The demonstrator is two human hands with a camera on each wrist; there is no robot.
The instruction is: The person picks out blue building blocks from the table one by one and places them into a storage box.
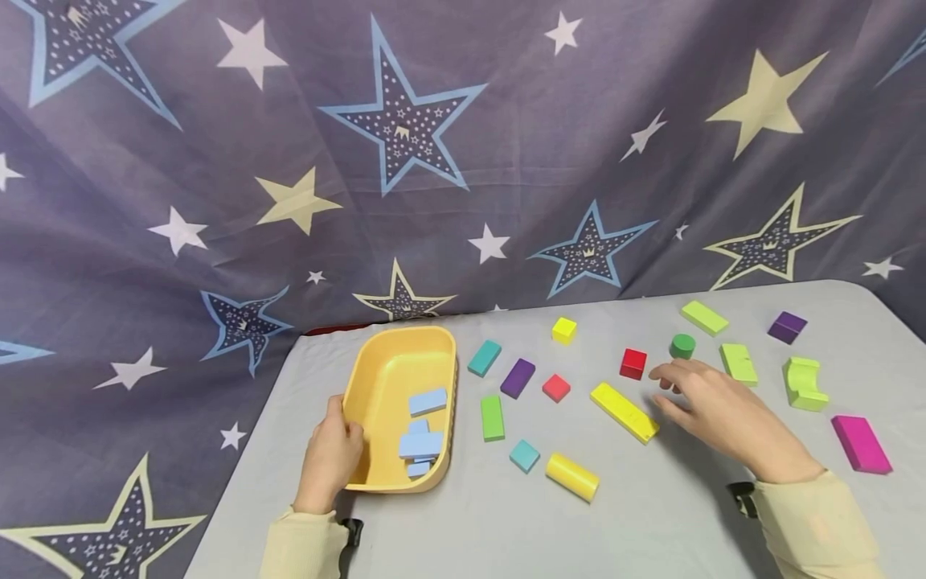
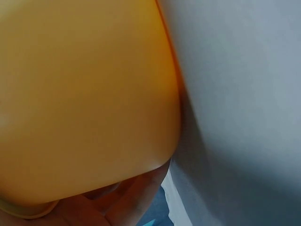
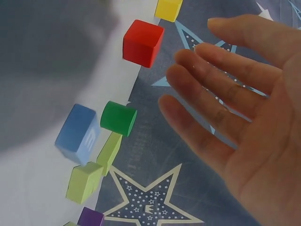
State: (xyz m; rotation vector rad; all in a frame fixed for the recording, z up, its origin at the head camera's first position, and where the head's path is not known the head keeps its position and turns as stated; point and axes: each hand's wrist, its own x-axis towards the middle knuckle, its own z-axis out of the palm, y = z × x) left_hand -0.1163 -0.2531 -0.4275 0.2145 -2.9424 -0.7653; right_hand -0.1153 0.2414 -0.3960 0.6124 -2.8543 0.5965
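My left hand (image 1: 330,453) grips the left rim of a yellow plastic basin (image 1: 394,354), its fingers against the outer wall in the left wrist view. Several light blue blocks (image 1: 421,445) lie inside. My right hand (image 1: 727,408) hovers over the table at the right, holding nothing, fingers extended and slightly bent. Closest to its fingertips are a red cube (image 1: 633,363), a green cylinder (image 1: 682,346) and a long yellow block (image 1: 624,412). The right wrist view also has a blue block (image 3: 77,134) beside the green cylinder, hidden by the hand in the head view.
Between basin and right hand lie teal (image 1: 485,358), purple (image 1: 518,378) and green blocks (image 1: 493,418), plus a yellow cylinder (image 1: 572,477). Farther right are a lime arch (image 1: 805,384) and a magenta block (image 1: 862,444). A star-printed curtain (image 1: 506,161) hangs behind the table.
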